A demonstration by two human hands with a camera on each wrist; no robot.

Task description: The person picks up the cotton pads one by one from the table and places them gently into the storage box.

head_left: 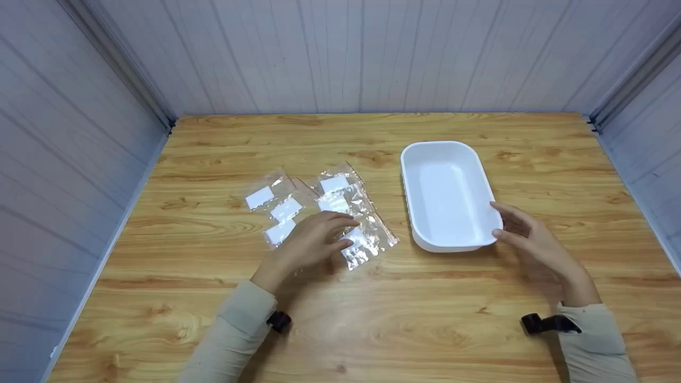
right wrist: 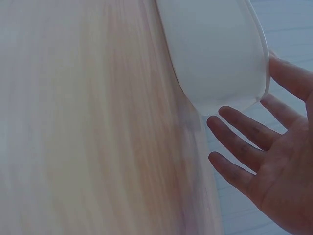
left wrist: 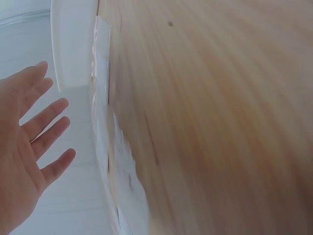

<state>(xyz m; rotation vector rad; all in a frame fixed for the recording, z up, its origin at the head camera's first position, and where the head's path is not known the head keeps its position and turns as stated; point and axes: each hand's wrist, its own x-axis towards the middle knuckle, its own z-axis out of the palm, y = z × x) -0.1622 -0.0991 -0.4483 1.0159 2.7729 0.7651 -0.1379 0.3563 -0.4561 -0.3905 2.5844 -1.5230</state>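
In the head view a white plastic basin (head_left: 446, 197) stands on the right half of the table. My right hand (head_left: 529, 244) is at its near right corner, with thumb and index finger touching the rim and the other fingers extended, as the right wrist view shows. Several clear zip bags (head_left: 380, 236), each with a white rectangular piece, lie left of the basin. Over the nearer bags hovers my left hand (head_left: 311, 239), its fingers loosely bent. The left wrist view shows its fingers spread, apart from the bags (left wrist: 102, 73), and holding nothing.
The wood-grain table (head_left: 372, 324) is bounded by a pale panelled wall (head_left: 330, 58) at the back and by side walls at left and right. Some bags overlap one another. Each wrist wears a black camera mount (head_left: 279, 321).
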